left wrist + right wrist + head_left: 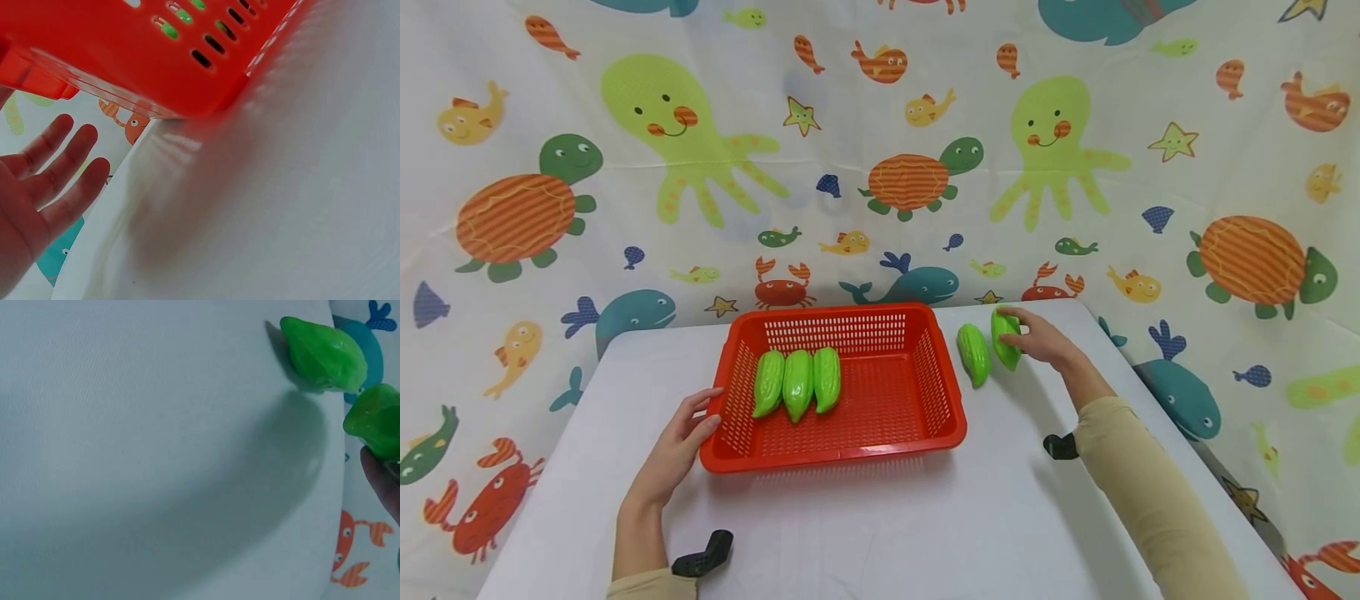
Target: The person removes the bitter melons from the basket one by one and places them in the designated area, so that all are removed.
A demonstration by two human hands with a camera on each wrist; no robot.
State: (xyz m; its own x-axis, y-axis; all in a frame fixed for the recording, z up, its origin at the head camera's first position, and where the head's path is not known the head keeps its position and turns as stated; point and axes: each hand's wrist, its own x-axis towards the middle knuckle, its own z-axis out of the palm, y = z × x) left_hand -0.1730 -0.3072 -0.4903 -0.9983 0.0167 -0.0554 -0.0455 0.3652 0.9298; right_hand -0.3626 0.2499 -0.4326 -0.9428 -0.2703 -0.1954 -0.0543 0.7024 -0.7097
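Observation:
My right hand (1036,335) grips a glossy green bitter melon (1006,340) between thumb and fingers, to the right of the red basket (831,457). In the right wrist view, a fingertip presses against the held melon (377,422) at the right edge. Just left of it, a second bitter melon (974,354) lies on the table. Three more bitter melons (797,383) lie side by side in the left half of the basket. My left hand (679,442) touches the basket's left rim; in the left wrist view, three of its fingers (69,156) extend fairly straight below the rim.
A white table (880,533) carries the basket near its far edge. Behind and beside it hangs a cloth (850,108) printed with sea animals. Black devices (703,554) sit at both wrists, by the beige sleeves.

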